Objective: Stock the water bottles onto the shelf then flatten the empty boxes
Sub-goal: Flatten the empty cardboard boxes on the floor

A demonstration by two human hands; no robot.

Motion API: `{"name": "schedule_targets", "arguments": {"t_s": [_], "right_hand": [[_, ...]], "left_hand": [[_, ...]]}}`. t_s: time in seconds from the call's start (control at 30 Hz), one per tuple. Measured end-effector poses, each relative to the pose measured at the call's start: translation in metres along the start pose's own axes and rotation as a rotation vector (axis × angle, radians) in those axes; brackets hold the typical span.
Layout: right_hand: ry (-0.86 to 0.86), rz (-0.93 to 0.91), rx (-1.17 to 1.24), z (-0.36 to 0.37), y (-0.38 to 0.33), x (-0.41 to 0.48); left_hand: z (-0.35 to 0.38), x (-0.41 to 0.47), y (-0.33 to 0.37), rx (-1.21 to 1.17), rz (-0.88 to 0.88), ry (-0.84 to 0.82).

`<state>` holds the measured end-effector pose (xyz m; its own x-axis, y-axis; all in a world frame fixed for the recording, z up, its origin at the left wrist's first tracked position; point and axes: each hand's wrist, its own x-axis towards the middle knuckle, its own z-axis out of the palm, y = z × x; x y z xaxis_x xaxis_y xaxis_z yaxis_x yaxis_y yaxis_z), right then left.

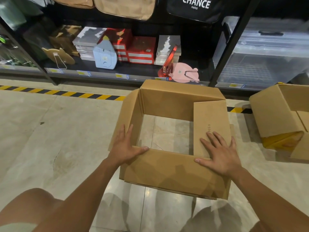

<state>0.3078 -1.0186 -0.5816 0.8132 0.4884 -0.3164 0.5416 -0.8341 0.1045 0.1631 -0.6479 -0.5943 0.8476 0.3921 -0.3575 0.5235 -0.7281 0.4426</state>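
1. My left hand (124, 146) lies flat with the fingers spread wide, pressing on the near left corner of the brown cardboard box (167, 171). The thumb rests along the top edge of the near wall.
2. My right hand (220, 153) is also flat and spread, holding nothing. Its fingers press on the brown flap (210, 124) folded inward on the box's right side, and the thumb touches the near wall.
3. The box sits on the pale tiled floor (50, 131) just in front of me. Tiles show through its middle, framed by the four walls.
4. A second brown cardboard box (274, 114) lies tilted on the floor to the right, apart from mine, with yellow tape on its lower end.
5. A yellow-and-black striped line (66, 93) runs across the floor behind the boxes.
6. Beyond it stands a black metal shelf (107, 75) with yellow price tags along its edge. It holds stacks of flat red and silver boxes (142, 51), a pale blue card shape (104, 56) and a pink card shape (184, 73).
7. A clear plastic storage bin (267, 64) fills the bay to the right; I cannot tell what is in it.
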Motion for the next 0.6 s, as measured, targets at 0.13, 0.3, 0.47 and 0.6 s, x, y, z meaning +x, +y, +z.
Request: {"name": "schedule_targets", "arguments": {"t_s": [0.13, 0.3, 0.47, 0.6], "right_hand": [[0.012, 0.001, -0.004, 0.001, -0.001, 0.001], [0.019, -0.001, -0.004, 0.002, -0.002, 0.001], [-0.015, 0.023, 0.093, -0.013, -0.019, 0.002], [0.063, -0.168, 0.183, -0.029, -0.068, 0.01]], "left_hand": [[-0.003, 0.003, -0.006, -0.117, 0.035, -0.06], [0.007, 0.004, -0.009, -0.146, 0.084, 0.03], [0.011, 0.006, -0.008, -0.216, 0.079, 0.088], [0.012, 0.008, -0.007, -0.253, 0.063, 0.092]]}}
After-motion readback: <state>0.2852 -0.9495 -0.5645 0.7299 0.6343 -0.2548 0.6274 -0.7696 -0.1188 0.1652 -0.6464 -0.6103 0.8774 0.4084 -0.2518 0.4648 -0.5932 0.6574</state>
